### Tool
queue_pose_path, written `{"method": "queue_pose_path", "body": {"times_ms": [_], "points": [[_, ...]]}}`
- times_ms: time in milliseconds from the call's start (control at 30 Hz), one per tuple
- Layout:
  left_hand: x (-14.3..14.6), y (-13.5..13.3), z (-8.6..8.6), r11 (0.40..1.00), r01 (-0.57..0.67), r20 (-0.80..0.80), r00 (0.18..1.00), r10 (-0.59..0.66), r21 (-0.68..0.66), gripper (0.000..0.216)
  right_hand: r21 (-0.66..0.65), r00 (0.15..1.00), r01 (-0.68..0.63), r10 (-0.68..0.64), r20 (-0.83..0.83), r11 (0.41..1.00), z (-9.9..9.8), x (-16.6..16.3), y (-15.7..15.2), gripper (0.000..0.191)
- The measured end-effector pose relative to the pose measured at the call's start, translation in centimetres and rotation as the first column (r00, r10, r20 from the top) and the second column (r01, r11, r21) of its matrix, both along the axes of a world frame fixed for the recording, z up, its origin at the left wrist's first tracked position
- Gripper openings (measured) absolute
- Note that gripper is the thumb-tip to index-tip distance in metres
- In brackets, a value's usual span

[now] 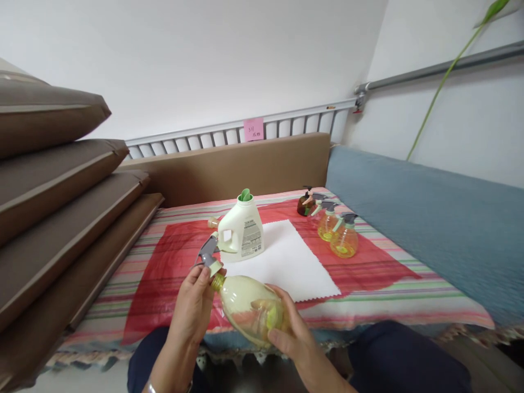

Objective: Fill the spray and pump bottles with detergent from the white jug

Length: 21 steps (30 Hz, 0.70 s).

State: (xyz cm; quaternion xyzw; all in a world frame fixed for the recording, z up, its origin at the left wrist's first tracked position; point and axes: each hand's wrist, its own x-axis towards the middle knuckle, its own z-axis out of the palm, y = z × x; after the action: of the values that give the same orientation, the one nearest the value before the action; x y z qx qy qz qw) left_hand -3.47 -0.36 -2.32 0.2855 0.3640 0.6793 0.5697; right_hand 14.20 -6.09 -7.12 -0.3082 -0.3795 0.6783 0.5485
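Cushions stack up well left of the jug; then, in front of the jug and to its left, here's the left hand, thumb and fingers pinched closed on the spray head, grey trigger, pale green collar; that collar sits right at the neck of the bottle, though whether the threads have caught, I can't tell; now the bottle itself, squarely in front of the jug, tipped over, neck pointing left; it looks light and thin-walled, probably slick if wet, likely to give under a hard squeeze; best hold, I'd say, is a broad one round the belly, only fingertips at the ribbed neck; and look at it, glossy, see-through yellow-green, swelling round, fingers showing through the wall; liquid inside, can't say; right hand, in front of the jug and to its right, curves wide round the base, thumb on the near side; the sheet runs rightward from under the jug; farther right of the jug, pump bottle and sprayers stand upright.
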Motion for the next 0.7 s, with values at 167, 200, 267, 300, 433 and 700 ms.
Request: {"method": "queue_pose_path", "body": {"times_ms": [167, 200, 267, 300, 433, 700], "points": [[0.3, 0.0, -0.6, 0.998, -0.029, 0.029, 0.999, 0.027, 0.059, 0.023, -0.072, 0.997, 0.061, -0.064, -0.038, 0.996, 0.6, -0.1, -0.2, 0.064], [0.4, 0.0, -0.7, 0.997, -0.035, 0.033, 0.999, 0.033, 0.068, 0.023, -0.078, 0.997, 0.069, -0.072, -0.037, 0.995, 0.7, -0.1, -0.2, 0.061], [0.6, 0.0, -0.7, 0.995, -0.058, 0.046, 0.997, 0.055, 0.081, 0.023, -0.088, 0.996, 0.08, -0.084, -0.037, 0.993, 0.9, -0.1, -0.2, 0.059], [0.7, 0.0, -0.8, 0.994, -0.075, 0.055, 0.996, 0.07, 0.085, 0.024, -0.095, 0.995, 0.082, -0.087, -0.041, 0.992, 0.8, -0.1, -0.2, 0.059], [0.7, 0.1, -0.9, 0.99, -0.111, 0.075, 0.992, 0.105, 0.089, 0.023, -0.118, 0.995, 0.078, -0.085, -0.052, 0.99, 0.4, -0.3, -0.1, 0.061], [0.8, 0.1, -1.6, 0.993, -0.09, 0.051, 0.995, 0.086, 0.083, 0.022, -0.067, 0.993, 0.104, -0.107, -0.051, 0.992, 0.8, -0.5, -0.1, 0.057]]}}
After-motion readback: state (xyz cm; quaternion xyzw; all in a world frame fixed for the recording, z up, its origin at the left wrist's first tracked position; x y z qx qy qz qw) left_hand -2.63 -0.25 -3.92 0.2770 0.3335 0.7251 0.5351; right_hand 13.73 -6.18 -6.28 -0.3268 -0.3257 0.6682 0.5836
